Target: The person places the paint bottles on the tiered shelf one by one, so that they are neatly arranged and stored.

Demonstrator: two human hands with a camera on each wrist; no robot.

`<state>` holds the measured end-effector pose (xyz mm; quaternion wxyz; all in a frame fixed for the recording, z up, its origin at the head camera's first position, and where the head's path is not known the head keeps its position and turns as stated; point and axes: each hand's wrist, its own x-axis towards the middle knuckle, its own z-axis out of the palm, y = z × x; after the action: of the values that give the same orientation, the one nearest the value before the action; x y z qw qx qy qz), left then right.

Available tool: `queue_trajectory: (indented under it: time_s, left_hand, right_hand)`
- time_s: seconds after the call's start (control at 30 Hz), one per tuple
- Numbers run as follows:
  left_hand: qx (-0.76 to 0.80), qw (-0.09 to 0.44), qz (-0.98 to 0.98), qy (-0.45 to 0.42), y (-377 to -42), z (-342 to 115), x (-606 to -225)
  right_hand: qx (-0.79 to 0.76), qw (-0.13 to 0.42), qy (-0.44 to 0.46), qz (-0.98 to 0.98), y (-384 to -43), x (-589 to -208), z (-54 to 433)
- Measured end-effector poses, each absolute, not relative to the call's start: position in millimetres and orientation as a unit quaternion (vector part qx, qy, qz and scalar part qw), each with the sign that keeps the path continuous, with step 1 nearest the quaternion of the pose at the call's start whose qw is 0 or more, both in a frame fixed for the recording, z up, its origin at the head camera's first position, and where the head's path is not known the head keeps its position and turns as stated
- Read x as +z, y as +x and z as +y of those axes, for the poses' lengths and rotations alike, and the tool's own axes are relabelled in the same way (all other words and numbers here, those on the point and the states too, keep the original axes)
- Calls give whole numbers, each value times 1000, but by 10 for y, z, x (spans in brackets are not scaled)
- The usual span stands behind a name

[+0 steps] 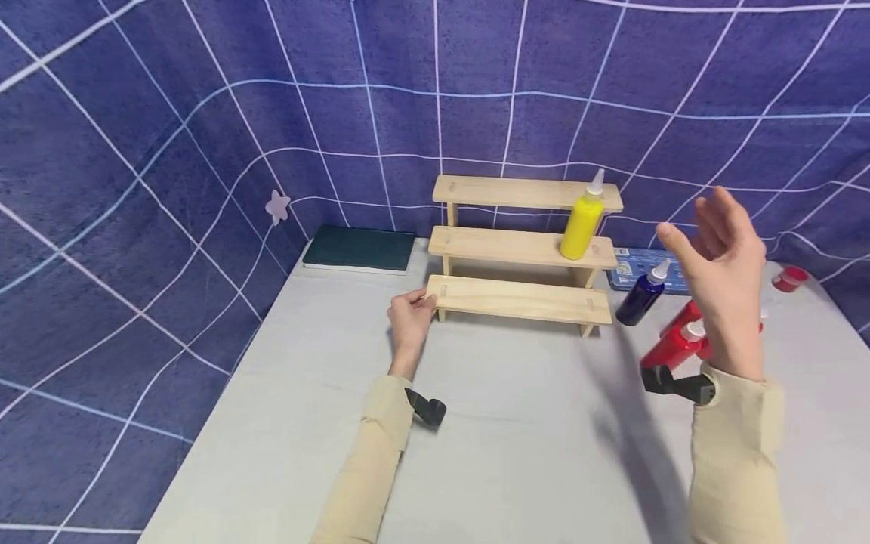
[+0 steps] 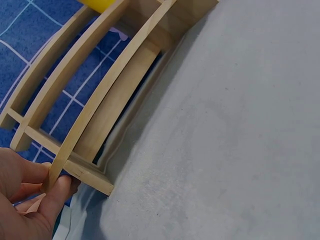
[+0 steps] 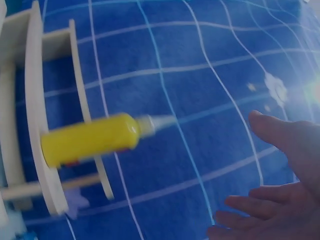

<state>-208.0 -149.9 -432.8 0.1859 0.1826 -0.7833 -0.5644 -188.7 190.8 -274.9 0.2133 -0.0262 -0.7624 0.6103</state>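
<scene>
While my left hand pinches the left end of the lowest board of the 3-step wooden rack, my right hand is raised to the right of it, thumb and fingers spread wide. The yellow bottle stands on the middle step, near its right end, with the nozzle up; my right hand is apart from it. Just right of the rack, a dark blue bottle stands on the pale table, in front of a blue printed box. Red bottles sit nearer me, partly hidden by my right arm, so I cannot count them. A dark green book lies left of the rack.
</scene>
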Motion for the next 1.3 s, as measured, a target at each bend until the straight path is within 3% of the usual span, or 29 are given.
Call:
queue_trajectory:
  time_s: [0.23, 0.4, 0.63, 1.0, 1.3]
  left_hand:
    - [-564, 190, -780, 193, -2070, -1581, -4331]
    - [-562, 190, -781, 198, -2060, -1592, -4337]
    - [-570, 192, -773, 201, -2064, -1590, -4338]
    - [-574, 193, -771, 199, -2056, -1573, -4322]
    - [-579, 195, -769, 190, -2074, -1534, -4330]
  right_hand:
    - [637, 287, -77, -711, -1788, -2827, 2198]
    - [596, 295, -138, -734, -1741, -2949, 2415]
    - [612, 229, -193, -732, -1763, -3217, 2721]
    - [665, 107, -187, -715, -1855, -3761, 3033]
    - [702, 91, -145, -692, -1843, -4055, 3173]
